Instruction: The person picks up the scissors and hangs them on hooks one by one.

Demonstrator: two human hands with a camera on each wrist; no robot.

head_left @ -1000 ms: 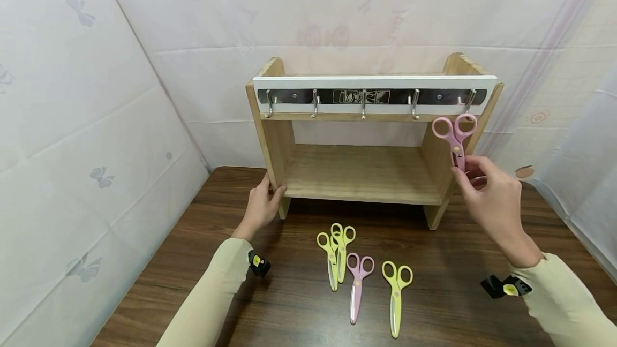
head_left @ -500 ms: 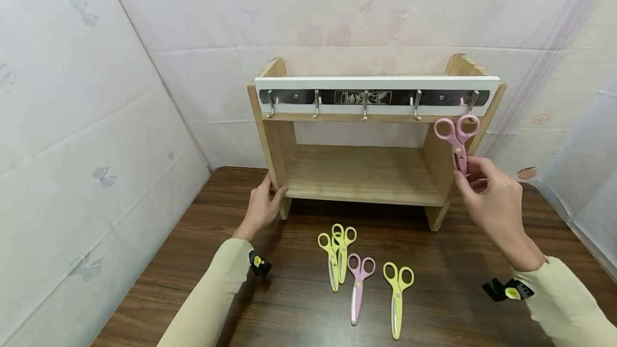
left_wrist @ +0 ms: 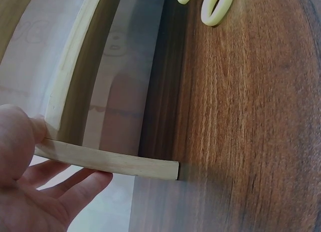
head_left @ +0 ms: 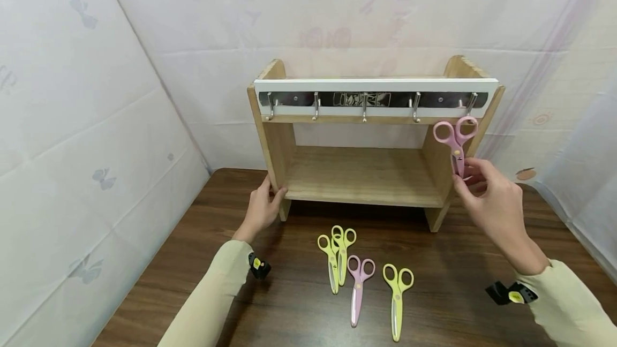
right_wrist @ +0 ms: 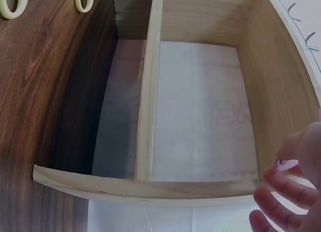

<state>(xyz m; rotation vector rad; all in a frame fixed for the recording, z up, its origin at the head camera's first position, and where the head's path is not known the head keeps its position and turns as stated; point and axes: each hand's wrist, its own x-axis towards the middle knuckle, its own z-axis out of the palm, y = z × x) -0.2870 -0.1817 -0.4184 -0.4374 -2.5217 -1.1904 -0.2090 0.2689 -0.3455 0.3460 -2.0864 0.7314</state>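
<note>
Left hand (head_left: 262, 208) grips the side panel of the wooden shelf (head_left: 361, 175) on its own side, thumb at the front edge by the lower board, fingers round the outer face. Right hand (head_left: 496, 197) pinches the pink scissors (head_left: 456, 146) by the blade end, handles up, above and just inboard of that hand. One handle loop overlaps the lower end of the rightmost hook (head_left: 471, 102); can't tell from here if it's actually on it. Hook rail (head_left: 337, 85) runs across the shelf, above both hands.

On the table (head_left: 289, 315), between the hands: two overlapping yellow scissors (head_left: 343, 256) nearest the left hand, then the second pink scissors (head_left: 357, 288), then the lone yellow scissors (head_left: 396, 299) toward the right hand. All handles point away from the person.
</note>
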